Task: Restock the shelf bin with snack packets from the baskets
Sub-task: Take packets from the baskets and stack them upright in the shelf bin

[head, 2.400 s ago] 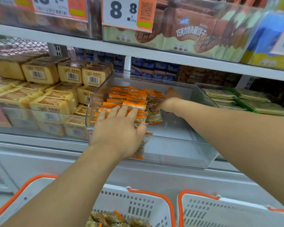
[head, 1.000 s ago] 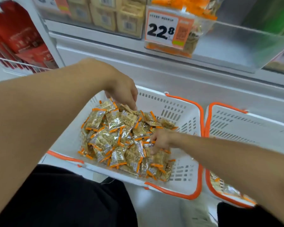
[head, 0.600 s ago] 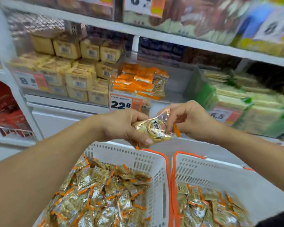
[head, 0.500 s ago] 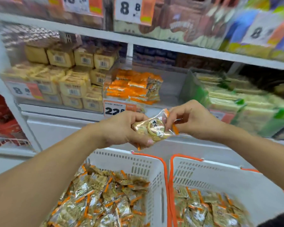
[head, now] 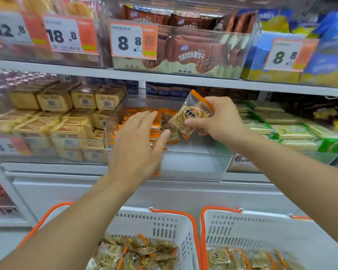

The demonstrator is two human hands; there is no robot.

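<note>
At centre frame, a person's right hand pinches a clear snack packet with orange seams by its upper right edge, holding it tilted just above the front wall of the clear shelf bin. The left hand, fingers straight and loosely spread, reaches over the bin's front edge toward the row of orange-edged packets stacked at its left side, thumb close to the held packet's lower corner. Two white baskets with orange rims sit along the bottom of the frame, both holding more packets. The risks look modest: the slick wrapper, held by one edge only, could slip and drop in front of the bin, and the left hand could knock the stacked row askew, leaving no tidy slot for the newcomer.
</note>
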